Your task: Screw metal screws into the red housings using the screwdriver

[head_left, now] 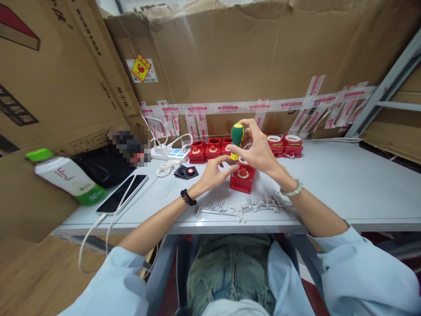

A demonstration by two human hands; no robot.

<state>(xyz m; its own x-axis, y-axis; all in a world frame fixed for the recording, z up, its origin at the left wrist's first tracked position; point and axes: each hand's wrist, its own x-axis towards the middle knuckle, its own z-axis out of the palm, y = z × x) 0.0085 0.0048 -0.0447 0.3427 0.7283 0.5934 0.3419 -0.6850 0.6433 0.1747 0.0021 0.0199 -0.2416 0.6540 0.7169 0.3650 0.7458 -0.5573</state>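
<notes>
Screwdriver point(237, 140) upright, gripped in right hand point(259, 151), left hand point(215, 173) steadying red box point(242, 179) below

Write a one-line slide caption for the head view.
Right hand holds green-yellow screwdriver upright over red button box; left hand steadies it.

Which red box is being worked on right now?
The lone red box near the table's front edge, under the screwdriver in the right hand; the left hand steadies it. Others sit rowed behind.
</notes>
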